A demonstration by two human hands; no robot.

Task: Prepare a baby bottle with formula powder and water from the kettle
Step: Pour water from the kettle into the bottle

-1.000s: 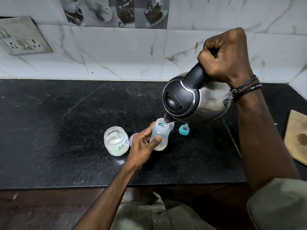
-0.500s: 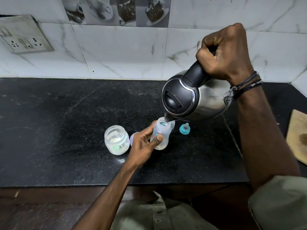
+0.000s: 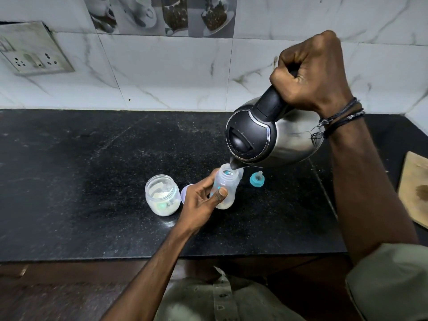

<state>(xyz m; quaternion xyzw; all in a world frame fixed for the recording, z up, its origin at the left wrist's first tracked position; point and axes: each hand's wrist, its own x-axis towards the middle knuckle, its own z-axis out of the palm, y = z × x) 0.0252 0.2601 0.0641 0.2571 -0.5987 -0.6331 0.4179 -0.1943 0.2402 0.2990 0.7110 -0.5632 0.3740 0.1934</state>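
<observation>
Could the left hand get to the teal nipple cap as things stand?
Probably not yet: the left hand grips the baby bottle, and the kettle, tilted in the right hand, hangs between it and the teal nipple cap.

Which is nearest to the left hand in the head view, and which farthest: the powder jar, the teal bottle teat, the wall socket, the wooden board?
From the left hand, which holds the baby bottle:
1. Powder jar, just to its left on the counter.
2. Teal bottle teat, to the right, beyond the bottle.
3. Wooden board, at the counter's far right edge.
4. Wall socket, up on the wall, far left.
</observation>
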